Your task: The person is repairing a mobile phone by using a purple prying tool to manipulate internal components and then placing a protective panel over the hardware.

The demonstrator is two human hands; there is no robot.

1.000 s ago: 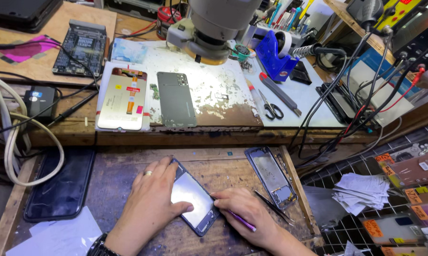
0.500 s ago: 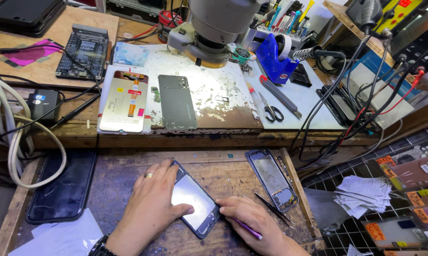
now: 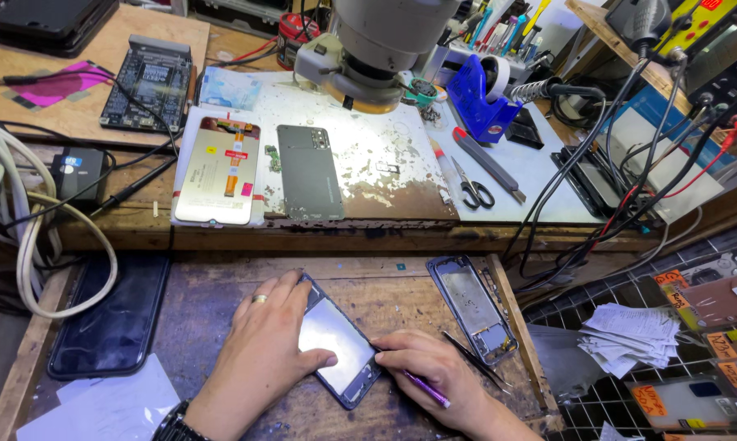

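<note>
Phone (image 3: 336, 349) lies flat on the low wooden tabletop (image 3: 221, 302), close to the person, with its pale screen up and turned a little to one side. Left hand (image 3: 262, 351) presses on its left edge, fingers spread and thumb on the glass; this grip is flat and open, it holds the phone down and does not close around it. Right hand (image 3: 434, 371) sits at the right edge and is closed on a thin purple tool (image 3: 424, 389), the tip toward the seam of the phone. I judge the phone is light, stiff and thin, its glass smooth and easy to crack, so it is better to hold it by the long side edges and not to push on the middle of the screen. Tweezers (image 3: 476, 363) lie just beside the right hand. An empty frame (image 3: 473, 309) rests near, to the right. A dark phone (image 3: 111, 322) lies to the left, well apart. Farther, on the raised white mat (image 3: 385, 155), there is a display panel (image 3: 218, 171) and a grey back cover (image 3: 309, 173) side by side, then scissors (image 3: 470, 186). A microscope (image 3: 380, 45) stands behind them, with a blue tape holder (image 3: 481, 102) to its right
</note>
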